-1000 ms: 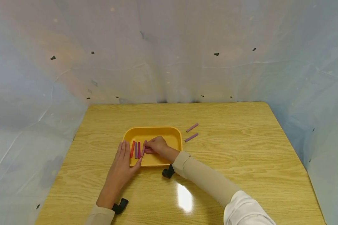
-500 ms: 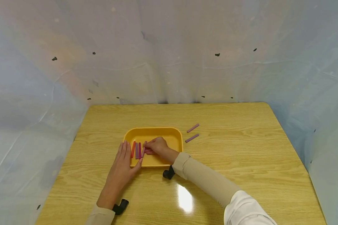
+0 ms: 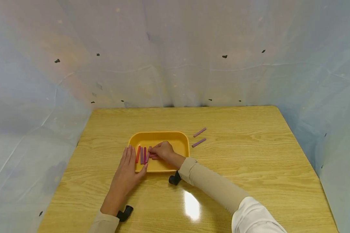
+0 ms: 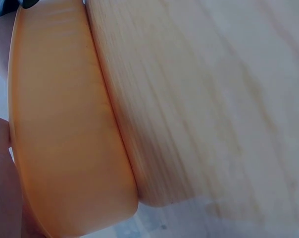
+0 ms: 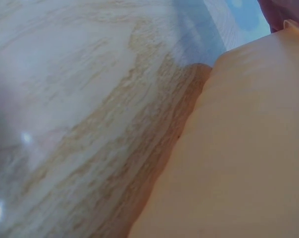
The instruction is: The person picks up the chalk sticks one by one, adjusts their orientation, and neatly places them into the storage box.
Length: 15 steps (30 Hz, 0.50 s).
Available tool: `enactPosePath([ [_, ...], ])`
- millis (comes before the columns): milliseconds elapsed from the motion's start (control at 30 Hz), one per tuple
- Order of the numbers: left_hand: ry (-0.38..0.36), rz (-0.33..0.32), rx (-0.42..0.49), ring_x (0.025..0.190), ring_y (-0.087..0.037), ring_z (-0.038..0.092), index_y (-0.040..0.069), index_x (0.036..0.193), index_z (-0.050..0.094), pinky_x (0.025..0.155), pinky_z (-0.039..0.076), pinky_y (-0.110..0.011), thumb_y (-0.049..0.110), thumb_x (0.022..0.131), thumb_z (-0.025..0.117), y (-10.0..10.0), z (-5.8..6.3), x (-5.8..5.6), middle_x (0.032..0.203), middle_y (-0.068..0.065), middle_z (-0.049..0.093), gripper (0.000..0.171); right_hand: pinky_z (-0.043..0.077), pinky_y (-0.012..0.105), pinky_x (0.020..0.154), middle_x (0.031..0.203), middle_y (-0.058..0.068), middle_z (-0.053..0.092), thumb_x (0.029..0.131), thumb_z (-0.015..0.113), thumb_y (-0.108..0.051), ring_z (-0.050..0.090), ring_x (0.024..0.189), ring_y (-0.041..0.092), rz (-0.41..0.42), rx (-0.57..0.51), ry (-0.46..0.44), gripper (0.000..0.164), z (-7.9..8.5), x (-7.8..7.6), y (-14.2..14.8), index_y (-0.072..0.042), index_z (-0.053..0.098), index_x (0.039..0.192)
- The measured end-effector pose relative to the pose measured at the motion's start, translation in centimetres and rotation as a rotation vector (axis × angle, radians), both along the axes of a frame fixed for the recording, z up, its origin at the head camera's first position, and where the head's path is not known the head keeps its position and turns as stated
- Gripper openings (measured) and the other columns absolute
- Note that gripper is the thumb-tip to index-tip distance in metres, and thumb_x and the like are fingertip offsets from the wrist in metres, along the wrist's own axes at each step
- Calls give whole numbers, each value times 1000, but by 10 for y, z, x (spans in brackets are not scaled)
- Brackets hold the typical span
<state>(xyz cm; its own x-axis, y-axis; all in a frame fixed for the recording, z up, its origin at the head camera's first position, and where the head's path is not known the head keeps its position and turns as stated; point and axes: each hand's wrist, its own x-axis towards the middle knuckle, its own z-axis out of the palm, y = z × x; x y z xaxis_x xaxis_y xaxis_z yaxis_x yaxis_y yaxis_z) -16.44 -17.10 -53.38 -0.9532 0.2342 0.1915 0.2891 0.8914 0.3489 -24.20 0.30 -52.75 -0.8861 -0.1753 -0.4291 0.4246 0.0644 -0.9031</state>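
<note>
In the head view my right hand [image 3: 163,151] reaches into a yellow plastic tray [image 3: 180,133] and pinches a slim mauve stick [image 3: 147,157], much like a chalk or crayon. The stick leans a little, its near end close beside an upright-lying magenta stick [image 3: 145,156]. Left of that lie a purple stick [image 3: 141,156] and a slanted red stick [image 3: 138,154]. My left hand [image 3: 127,170] rests at the tray's left corner, straight fingers over the left rim, thumb at the front rim. In the left wrist view, fingers [image 4: 2,173] overlap the tray's rim beyond its outer wall.
Two more mauve-purple sticks [image 3: 199,142] lie on the wooden table [image 3: 236,155] just right of the tray. Black wrist-worn pieces [image 3: 125,213] show by both forearms. Pale plastic sheeting [image 3: 175,64] hangs behind and beside the table.
The near end of the pinched mauve stick has shifted slightly left, nearer the magenta stick. Both hands otherwise stay in place.
</note>
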Motion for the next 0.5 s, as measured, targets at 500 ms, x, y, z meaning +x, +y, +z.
enactPosePath([
  [500,-5,6,-1,141,-28,4,-3,147,11,109,21,-48,60,88,45,0,1,1,153,-19,8,92,55,35,70,85,21,68,88,63,-8,68,78,28,9,-50,-53,21,2,-4,4,10,68,97],
])
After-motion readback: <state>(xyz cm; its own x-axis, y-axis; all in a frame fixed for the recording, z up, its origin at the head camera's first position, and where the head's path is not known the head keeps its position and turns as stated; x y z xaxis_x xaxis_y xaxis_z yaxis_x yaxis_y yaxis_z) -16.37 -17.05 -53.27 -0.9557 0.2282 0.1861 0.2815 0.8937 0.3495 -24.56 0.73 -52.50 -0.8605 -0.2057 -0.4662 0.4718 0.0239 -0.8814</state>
